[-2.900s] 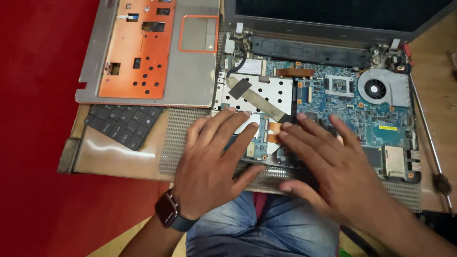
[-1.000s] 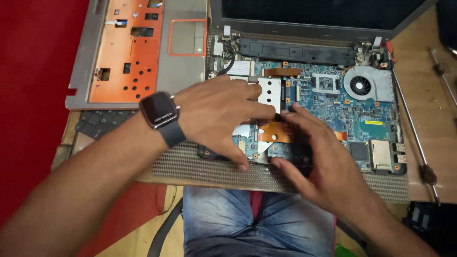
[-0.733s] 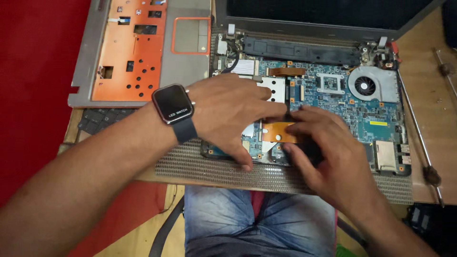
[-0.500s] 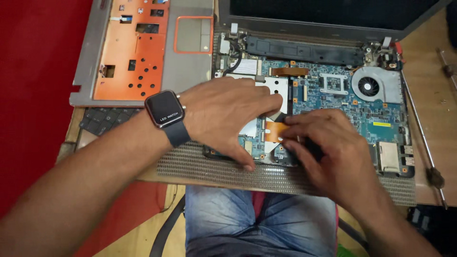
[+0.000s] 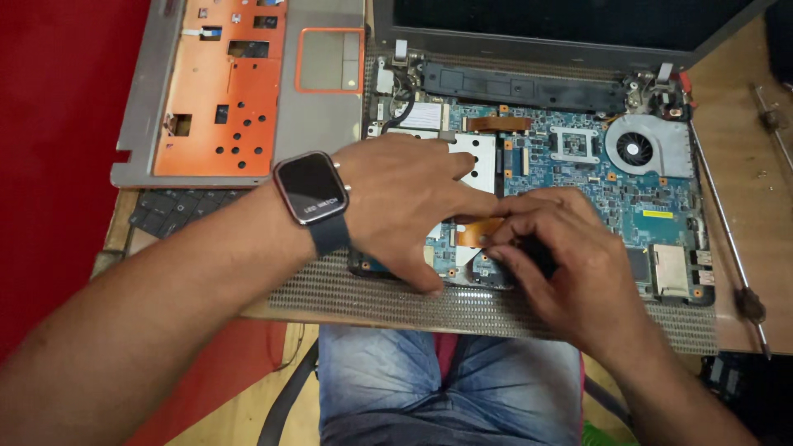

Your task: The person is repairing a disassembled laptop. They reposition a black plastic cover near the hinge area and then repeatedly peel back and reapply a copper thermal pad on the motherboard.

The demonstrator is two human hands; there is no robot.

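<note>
Hands (image 5: 413, 202) (image 5: 570, 264) on motherboard (image 5: 628, 206) — right fingertips pinching orange ribbon cable (image 5: 477, 230)

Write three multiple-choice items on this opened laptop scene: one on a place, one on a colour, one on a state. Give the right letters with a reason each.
1. Where is the cooling fan on the motherboard?
A. upper right
B. lower left
C. under the palm-rest cover

2. What colour is the flat ribbon cable by the right hand?
A. green
B. orange
C. white

3. How does the palm-rest cover lie?
A. fitted on the laptop
B. removed, inner side up, left of the laptop
C. standing on edge

Answers:
1 A: the round fan sits near the right hinge, at the board's upper right.
2 B: the strip at the fingertips is orange.
3 B: it lies flat beside the chassis, its orange underside showing, while the left hand presses on the board.
</note>
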